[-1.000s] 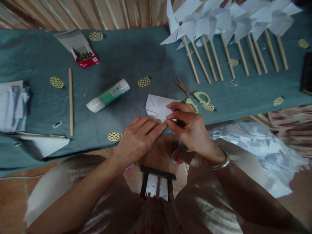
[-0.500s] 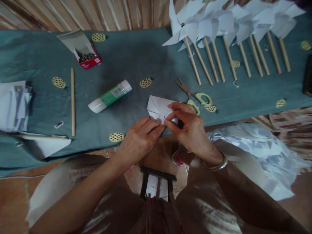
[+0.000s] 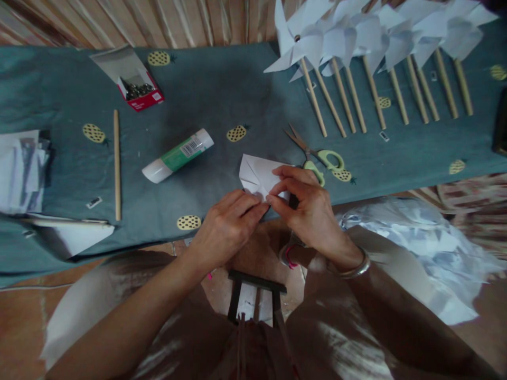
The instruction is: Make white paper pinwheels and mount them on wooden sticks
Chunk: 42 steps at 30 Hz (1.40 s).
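Note:
A folded white paper piece (image 3: 255, 173) lies on the teal cloth (image 3: 222, 89) near its front edge. My left hand (image 3: 225, 227) presses its fingertips on the paper's near corner, fingers held together. My right hand (image 3: 307, 203) pinches the same corner from the right, with a metal bangle on its wrist. Both hands meet at the paper's near edge. Green-handled scissors (image 3: 317, 155) lie just right of the paper. A glue stick (image 3: 178, 154) lies to its left.
A row of several finished white pinwheels on wooden sticks (image 3: 368, 47) fills the back right. A red box of pins (image 3: 137, 89) sits at back left, a loose stick (image 3: 116, 163) and paper stacks (image 3: 21, 169) at left. Paper scraps (image 3: 420, 243) lie at right.
My right fingers have closed into a tighter pinch on the paper's near corner, next to my left fingertips. Nothing else has moved.

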Each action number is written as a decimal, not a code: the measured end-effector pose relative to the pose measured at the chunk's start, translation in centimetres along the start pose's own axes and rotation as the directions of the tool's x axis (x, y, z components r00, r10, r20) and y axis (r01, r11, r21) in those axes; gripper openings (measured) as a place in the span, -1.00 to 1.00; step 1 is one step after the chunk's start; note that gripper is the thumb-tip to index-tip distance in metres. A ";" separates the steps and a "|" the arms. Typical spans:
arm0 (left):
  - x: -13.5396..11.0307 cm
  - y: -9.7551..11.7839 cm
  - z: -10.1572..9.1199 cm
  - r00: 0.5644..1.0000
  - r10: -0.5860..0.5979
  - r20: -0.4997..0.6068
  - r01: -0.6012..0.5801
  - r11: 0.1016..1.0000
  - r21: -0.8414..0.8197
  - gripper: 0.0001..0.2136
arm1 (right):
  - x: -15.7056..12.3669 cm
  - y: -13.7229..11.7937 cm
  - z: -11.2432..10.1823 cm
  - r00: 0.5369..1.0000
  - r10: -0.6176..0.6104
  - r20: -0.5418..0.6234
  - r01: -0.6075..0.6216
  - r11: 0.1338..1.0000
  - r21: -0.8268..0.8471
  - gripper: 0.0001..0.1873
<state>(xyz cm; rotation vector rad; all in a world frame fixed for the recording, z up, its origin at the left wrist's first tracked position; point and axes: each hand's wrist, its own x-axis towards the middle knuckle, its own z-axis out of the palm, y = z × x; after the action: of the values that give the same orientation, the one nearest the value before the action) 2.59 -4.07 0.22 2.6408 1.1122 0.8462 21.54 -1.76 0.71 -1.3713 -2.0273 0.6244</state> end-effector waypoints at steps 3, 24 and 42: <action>0.1 0.0 0.0 1.000 -0.003 0.000 0.003 1.000 -0.004 -0.88 | 0.0 0.1 0.0 1.000 0.005 0.001 -0.005 1.000 0.003 -0.90; 0.1 0.0 -0.1 1.000 -0.002 0.022 0.001 1.000 0.005 -0.87 | -0.6 0.2 0.1 0.989 -0.135 0.062 0.140 0.986 -0.091 -0.75; 0.1 -0.2 0.2 1.000 -0.024 0.001 0.024 0.999 -0.048 -0.88 | -0.9 -0.1 1.1 0.978 -0.197 0.061 0.206 0.958 -0.201 -0.73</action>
<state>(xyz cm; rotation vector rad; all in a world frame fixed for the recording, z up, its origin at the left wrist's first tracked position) 2.60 -3.89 0.05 2.5838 1.1069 0.8561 20.95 -2.73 -0.20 -1.2511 -2.2809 0.3618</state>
